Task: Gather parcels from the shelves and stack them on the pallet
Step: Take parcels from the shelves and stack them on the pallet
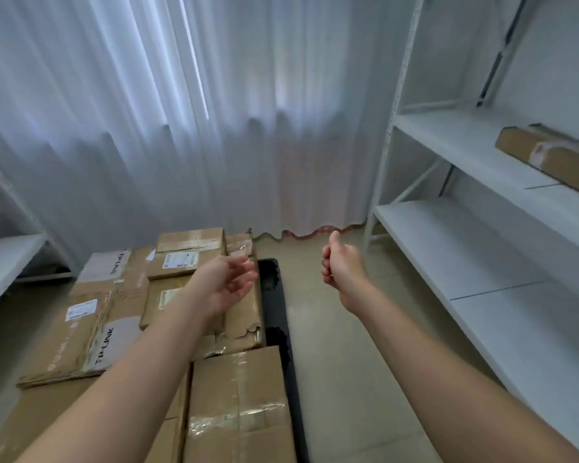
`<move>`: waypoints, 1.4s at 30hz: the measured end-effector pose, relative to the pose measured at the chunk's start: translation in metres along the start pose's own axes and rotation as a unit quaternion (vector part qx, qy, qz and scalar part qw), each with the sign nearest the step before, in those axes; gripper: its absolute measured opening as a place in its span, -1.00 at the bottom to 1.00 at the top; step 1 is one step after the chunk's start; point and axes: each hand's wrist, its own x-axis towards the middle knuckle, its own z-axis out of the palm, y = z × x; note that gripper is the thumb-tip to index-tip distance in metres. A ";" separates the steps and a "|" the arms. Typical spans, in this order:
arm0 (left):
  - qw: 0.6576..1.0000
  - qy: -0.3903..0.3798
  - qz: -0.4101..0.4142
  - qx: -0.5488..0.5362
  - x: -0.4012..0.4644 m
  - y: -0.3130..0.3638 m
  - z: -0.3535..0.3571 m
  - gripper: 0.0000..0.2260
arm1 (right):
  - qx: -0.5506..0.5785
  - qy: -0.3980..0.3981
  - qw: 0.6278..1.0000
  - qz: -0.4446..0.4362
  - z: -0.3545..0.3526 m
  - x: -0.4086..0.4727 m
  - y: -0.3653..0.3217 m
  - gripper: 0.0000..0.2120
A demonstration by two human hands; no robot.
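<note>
Several brown cardboard parcels lie stacked on a black pallet at the lower left, a few with white labels and TP-LINK tape. My left hand hovers palm-up over the stack, fingers apart, holding nothing. To its right, over bare floor, my right hand is loosely curled with the thumb up, also holding nothing. One long brown parcel lies on the middle board of the white shelf unit at the right.
White curtains hang across the back down to the floor. A second white shelf juts in at the left edge. Beige floor runs between the pallet and the right shelf unit.
</note>
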 end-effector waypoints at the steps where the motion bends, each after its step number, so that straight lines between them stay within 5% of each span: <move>1: 1.000 -0.008 0.002 0.003 -0.009 -0.007 0.019 -0.79 | 0.012 0.015 1.000 -0.009 -0.024 -0.010 -0.003 -0.56; 10: 0.983 -0.146 -0.025 0.110 -0.111 -0.120 0.209 -0.62 | 0.042 0.172 0.984 -0.027 -0.277 -0.120 0.003 -0.58; 19: 0.919 -0.315 -0.031 0.234 -0.249 -0.206 0.358 -0.65 | 0.134 0.407 0.903 -0.028 -0.459 -0.272 0.032 -0.58; 34: 0.747 -0.503 -0.155 0.406 -0.441 -0.408 0.401 -0.65 | 0.212 0.665 0.715 0.040 -0.533 -0.557 0.156 -0.58; 42: 0.728 -0.536 -0.103 0.415 -0.526 -0.456 0.447 -0.65 | 0.255 0.681 0.686 0.030 -0.605 -0.620 0.195 -0.59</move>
